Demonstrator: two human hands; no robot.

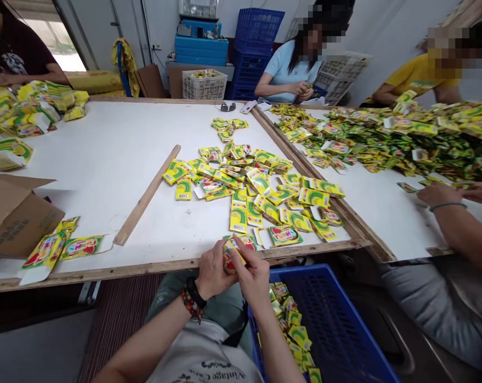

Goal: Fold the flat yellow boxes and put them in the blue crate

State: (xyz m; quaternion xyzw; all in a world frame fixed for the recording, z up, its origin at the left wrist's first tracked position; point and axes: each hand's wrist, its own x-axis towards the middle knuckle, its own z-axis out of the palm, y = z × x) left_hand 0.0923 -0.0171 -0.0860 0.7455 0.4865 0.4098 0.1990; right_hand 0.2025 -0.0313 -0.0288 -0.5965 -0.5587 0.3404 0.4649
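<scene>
My left hand (213,270) and my right hand (252,272) meet at the table's front edge, both closed around one small yellow and green carton (230,260). The right thumb presses on its face, and fingers hide much of it. Just beyond my hands lies another carton (248,242) on the white tabletop. To its right a carton with an open white flap (284,235) rests flat. A loose heap of the same cartons (239,210) spreads over the table ahead of me, some with their flaps open.
Below my right arm stands a blue crate (329,319) with cartons inside. A wooden strip (147,197) lies left of the heap; a brown cardboard box (21,218) sits further left. A wooden divider (313,173) borders a big pile of small packets (376,141). Co-workers sit around.
</scene>
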